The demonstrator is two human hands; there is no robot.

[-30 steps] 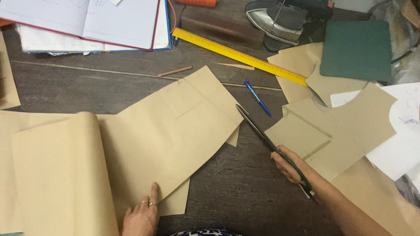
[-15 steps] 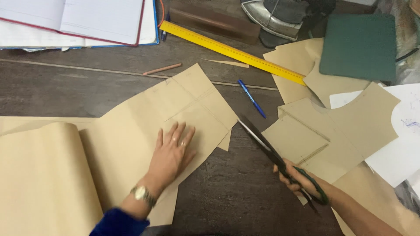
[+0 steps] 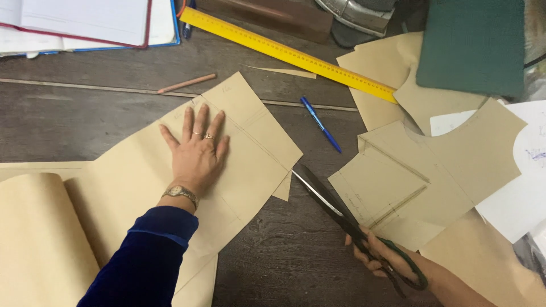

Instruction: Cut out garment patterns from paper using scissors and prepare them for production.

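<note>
— Now, where do the hands lie on the dark wooden table (image 3: 102, 119)?

— Left hand (image 3: 196, 150): flat, fingers spread open, palm pressing the brown pattern paper (image 3: 239, 148) at centre left. Right hand (image 3: 384, 258): at the near right, fingers closed through the green handles of the long scissors (image 3: 335, 207).

— And the scissors themselves?

— Blades together, tips pointing far-left, just beside the right corner of the pressed sheet, lying between it and the cut paper pieces (image 3: 398, 182) at right.

— Other items?

— Far side: yellow ruler (image 3: 290, 54) laid diagonally, open notebook (image 3: 85, 20) at far left, pencil (image 3: 186, 83), blue pen (image 3: 321, 124) near the ruler, green mat (image 3: 472, 45) at far right.
</note>
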